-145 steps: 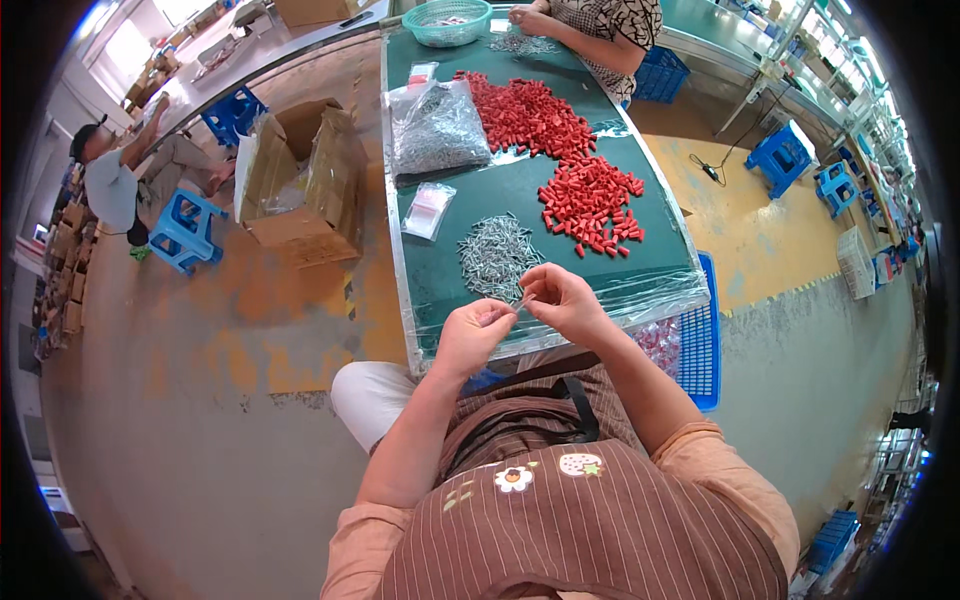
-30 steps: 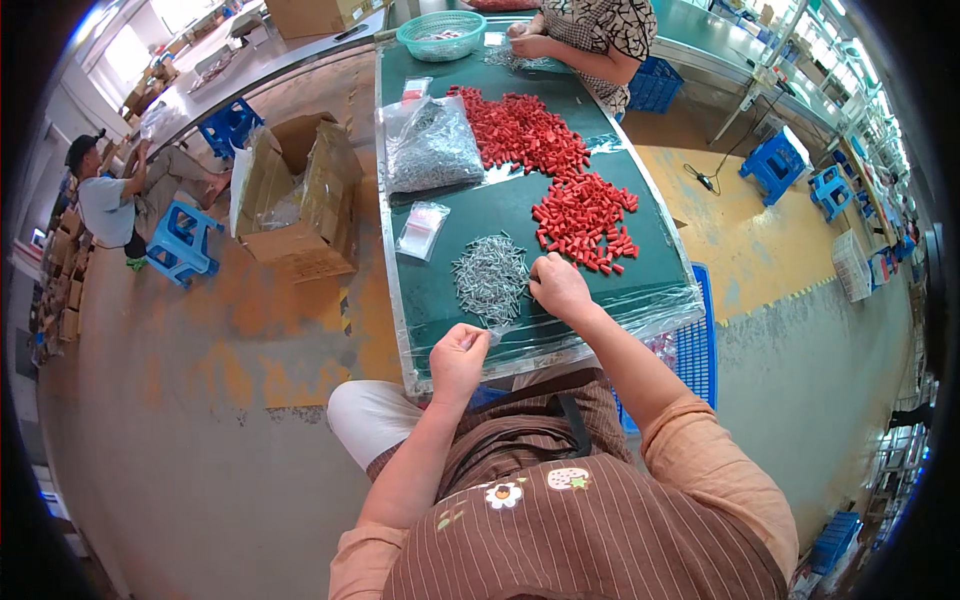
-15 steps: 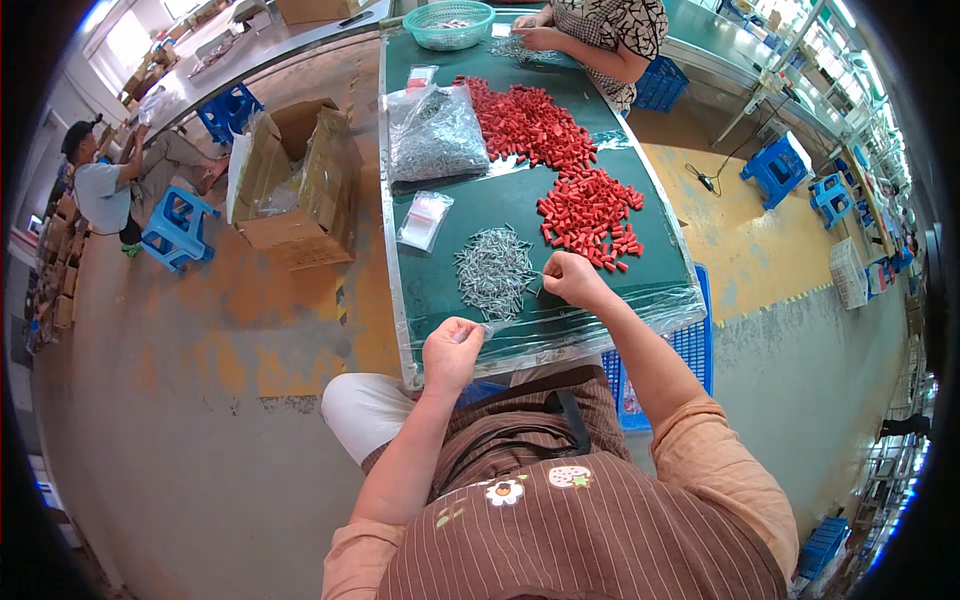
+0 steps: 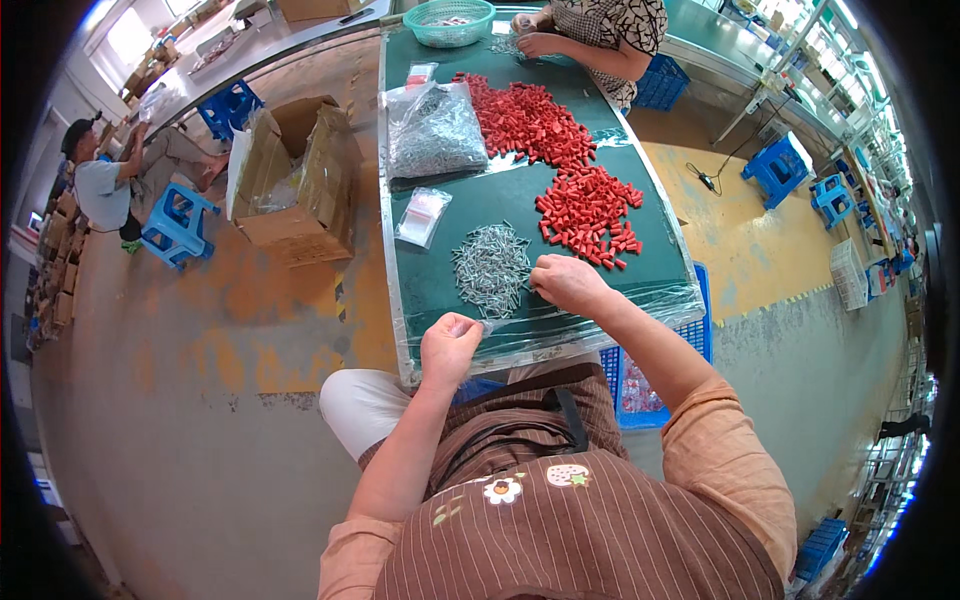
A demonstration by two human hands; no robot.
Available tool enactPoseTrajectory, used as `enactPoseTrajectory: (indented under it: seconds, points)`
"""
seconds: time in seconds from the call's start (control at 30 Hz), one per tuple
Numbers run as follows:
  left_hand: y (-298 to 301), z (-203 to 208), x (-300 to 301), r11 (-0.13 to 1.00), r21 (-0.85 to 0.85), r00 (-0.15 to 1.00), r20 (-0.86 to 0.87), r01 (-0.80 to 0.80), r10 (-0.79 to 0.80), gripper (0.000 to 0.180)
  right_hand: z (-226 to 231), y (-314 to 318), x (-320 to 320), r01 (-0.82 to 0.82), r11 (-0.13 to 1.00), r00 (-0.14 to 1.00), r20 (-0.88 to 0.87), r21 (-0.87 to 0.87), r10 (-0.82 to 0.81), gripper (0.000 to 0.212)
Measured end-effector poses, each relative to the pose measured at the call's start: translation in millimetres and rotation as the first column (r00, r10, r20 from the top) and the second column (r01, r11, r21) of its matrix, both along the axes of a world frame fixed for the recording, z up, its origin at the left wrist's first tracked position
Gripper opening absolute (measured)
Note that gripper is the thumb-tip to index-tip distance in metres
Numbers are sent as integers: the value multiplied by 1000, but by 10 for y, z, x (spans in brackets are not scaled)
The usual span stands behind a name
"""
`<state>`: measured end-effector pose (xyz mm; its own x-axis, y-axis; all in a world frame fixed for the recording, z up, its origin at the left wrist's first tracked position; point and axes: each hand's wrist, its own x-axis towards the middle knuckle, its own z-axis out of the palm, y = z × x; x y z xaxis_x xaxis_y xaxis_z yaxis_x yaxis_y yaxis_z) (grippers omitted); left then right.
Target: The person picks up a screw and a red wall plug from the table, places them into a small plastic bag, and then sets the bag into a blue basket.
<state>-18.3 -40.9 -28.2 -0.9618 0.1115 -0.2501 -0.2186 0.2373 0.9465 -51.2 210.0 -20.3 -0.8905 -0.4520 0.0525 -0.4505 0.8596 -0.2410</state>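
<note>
My left hand [image 4: 450,345] is closed in a pinch at the near edge of the table. A small clear plastic bag [image 4: 487,326] pokes out from its fingertips, mostly hidden by the fingers. My right hand [image 4: 572,284] has its fingertips together at the right edge of a pile of small silver screws [image 4: 491,268]; whatever they grip is too small to make out. Just beyond that hand lies a heap of red plastic plugs [image 4: 590,215]. A flat packet of clear bags [image 4: 423,217] rests to the left, beyond the screws.
Farther up the green table [image 4: 510,205] are a large bag of screws [image 4: 436,135], a bigger red heap [image 4: 530,120] and a green basket [image 4: 450,28]. A co-worker [image 4: 600,50] works at the far end. A cardboard box [image 4: 300,190] stands left; a blue crate [image 4: 640,380] sits below right.
My right hand has moved slightly left, up against the screw pile. The left hand has barely shifted and keeps its pinch. The co-worker's hands have moved a little.
</note>
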Motion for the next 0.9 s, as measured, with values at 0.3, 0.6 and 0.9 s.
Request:
enactPoseTrajectory:
  seconds: [0.3, 0.6, 0.9]
  points:
    - [28, 77, -36, 992, -123, 1000, 3, 20, -20, 13, -16, 59, 60, 304, 886, 942, 252, -351, -224, 12]
    - [62, 64, -77, 980, -196, 999, 27, 30, -25, 15, 69, -24, 193, 247, 930, 967, 130, -273, -218, 10]
    - [56, 4, -76, 988, -151, 1000, 9, 8, -7, 14, -6, -39, 168, 226, 947, 972, -7, -229, -233, 8]
